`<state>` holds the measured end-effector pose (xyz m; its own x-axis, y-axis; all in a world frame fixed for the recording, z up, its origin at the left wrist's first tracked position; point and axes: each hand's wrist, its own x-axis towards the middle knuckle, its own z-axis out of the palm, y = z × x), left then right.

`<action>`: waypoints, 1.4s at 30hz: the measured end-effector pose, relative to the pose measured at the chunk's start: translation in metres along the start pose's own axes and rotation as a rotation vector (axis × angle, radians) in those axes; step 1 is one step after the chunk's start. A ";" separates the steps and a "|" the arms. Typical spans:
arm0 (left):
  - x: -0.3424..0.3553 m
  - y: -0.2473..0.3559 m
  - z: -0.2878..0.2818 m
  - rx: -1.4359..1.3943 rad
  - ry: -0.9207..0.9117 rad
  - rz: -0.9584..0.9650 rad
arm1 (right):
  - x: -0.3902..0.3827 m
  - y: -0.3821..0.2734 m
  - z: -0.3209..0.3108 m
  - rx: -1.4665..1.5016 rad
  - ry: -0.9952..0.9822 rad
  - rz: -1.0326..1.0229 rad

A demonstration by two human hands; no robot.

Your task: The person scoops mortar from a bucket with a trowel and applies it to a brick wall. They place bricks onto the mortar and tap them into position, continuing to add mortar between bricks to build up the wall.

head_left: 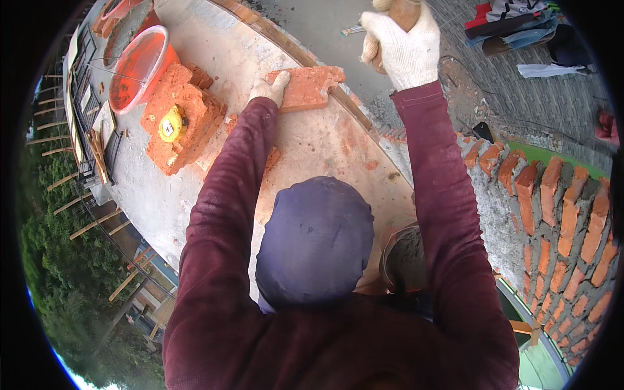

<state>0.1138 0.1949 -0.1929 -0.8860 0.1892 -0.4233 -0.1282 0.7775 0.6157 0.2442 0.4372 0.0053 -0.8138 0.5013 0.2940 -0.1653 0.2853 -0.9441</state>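
Note:
My left hand (270,88), in a white glove, holds a red brick (305,88) flat near the edge of a pale concrete ledge (344,156). My right hand (403,49), also gloved, is raised beyond it, closed around a brown wooden tool handle (404,12) that runs out of the top of the frame. Left of the brick, a yellow tape measure (171,125) rests on stacked broken bricks (185,143). A blue-grey, cloth-covered rounded shape (314,240) fills the lower middle between my forearms.
Orange tubs (123,81) stand at upper left. A mortar bucket (402,260) sits by my right forearm. A brick-and-mortar wall (562,227) curves along the right. Piled clothing (513,26) lies upper right. Timber offcuts (99,153) and railings line the left edge, with trees beyond.

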 end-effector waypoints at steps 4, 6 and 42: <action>0.007 0.003 0.010 0.018 0.024 0.002 | -0.038 0.015 0.018 0.233 0.208 0.135; 0.017 -0.009 0.018 -0.048 -0.012 0.033 | -0.103 0.118 0.017 -0.859 -0.393 0.360; 0.034 -0.048 0.023 -0.123 -0.027 0.004 | -0.053 0.055 0.016 -0.823 -0.387 0.437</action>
<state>0.1003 0.1772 -0.2520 -0.8743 0.2096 -0.4377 -0.1801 0.6973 0.6937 0.2694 0.4129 -0.0650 -0.8600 0.4390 -0.2601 0.5080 0.6883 -0.5179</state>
